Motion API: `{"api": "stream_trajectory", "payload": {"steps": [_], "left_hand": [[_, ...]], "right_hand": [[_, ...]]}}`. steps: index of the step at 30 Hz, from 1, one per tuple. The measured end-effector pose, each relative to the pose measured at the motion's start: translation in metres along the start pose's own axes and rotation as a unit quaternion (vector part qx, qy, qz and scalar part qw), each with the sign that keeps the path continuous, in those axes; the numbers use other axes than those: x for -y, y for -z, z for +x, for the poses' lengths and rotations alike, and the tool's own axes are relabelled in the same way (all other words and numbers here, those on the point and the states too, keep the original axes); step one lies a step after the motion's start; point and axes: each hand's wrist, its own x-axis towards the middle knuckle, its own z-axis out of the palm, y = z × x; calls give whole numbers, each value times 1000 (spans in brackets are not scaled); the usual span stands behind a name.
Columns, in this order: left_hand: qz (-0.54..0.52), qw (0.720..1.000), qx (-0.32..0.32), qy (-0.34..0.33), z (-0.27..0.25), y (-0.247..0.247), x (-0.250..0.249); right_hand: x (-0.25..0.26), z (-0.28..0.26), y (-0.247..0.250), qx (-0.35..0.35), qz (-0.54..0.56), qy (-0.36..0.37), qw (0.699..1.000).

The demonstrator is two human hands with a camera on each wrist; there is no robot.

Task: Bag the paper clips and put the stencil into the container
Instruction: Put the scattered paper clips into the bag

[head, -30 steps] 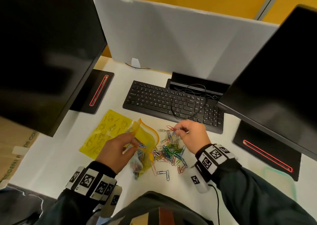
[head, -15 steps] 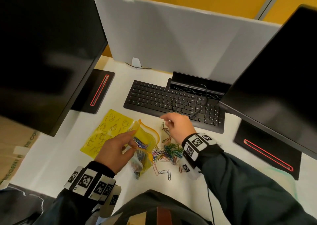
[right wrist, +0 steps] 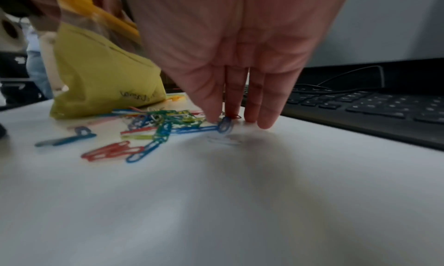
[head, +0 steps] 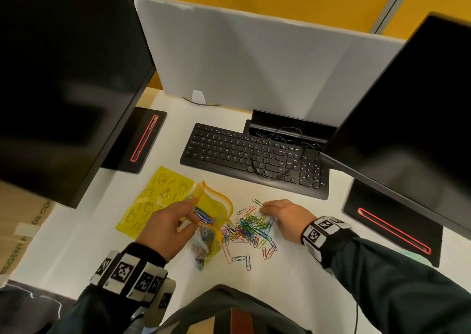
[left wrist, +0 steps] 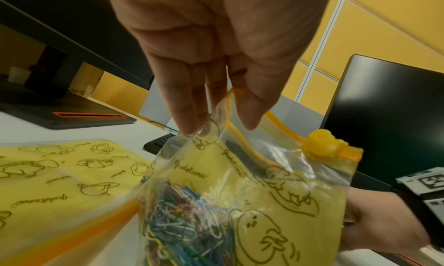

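A small yellow zip bag [head: 212, 215] with several coloured paper clips inside stands on the white desk [head: 293, 270]. My left hand [head: 165, 229] pinches the bag's rim [left wrist: 211, 125] and holds its mouth wide. A loose pile of coloured paper clips [head: 251, 228] lies right of the bag [right wrist: 103, 76]. My right hand [head: 285, 215] lies flat on the desk at the pile's right edge, and its straight fingertips [right wrist: 216, 116] touch the clips [right wrist: 168, 125]. The yellow stencil sheet [head: 155, 201] lies flat under and left of the bag [left wrist: 252, 203].
A black keyboard [head: 254, 160] with a looped cable [head: 277, 160] sits just beyond the clips. Two dark monitors [head: 58, 84] [head: 407, 119] overhang the desk on black stands [head: 137, 140] [head: 392, 221]. A grey divider panel [head: 254, 56] closes the back.
My right hand has dropped from above the pile, swung toward the keyboard, and now lies flat on the desk against the clips. The left hand keeps holding the bag.
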Motion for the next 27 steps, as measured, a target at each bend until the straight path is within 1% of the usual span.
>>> {"api": "stream_trajectory", "payload": {"steps": [3, 5, 9, 11, 14, 18, 20, 23, 27], "left_hand": [[5, 1000, -2, 0, 1, -1, -1], [9, 1000, 2, -1, 1, -1, -2], [15, 1000, 5, -3, 1, -1, -3], [22, 1000, 6, -4, 0, 0, -1], [23, 1000, 7, -4, 0, 1, -1], [31, 1000, 6, -1, 0, 0, -2], [36, 999, 6, -5, 1, 0, -2], [35, 999, 8, -7, 1, 0, 0], [23, 1000, 6, -7, 1, 0, 3]], "right_hand": [[1, -7, -7, -10, 53, -17, 998], [3, -4, -9, -13, 55, -29, 998], [8, 10, -4, -13, 65, -80, 995], [10, 16, -1, -26, 70, -81, 994], [17, 19, -1, -56, 71, -58, 994], [26, 18, -7, -55, 26, -64, 996], [27, 15, -9, -57, 28, -76, 995], [24, 8, -10, -74, 70, -104, 989], [21, -9, 0, -129, 160, -147, 968]]}}
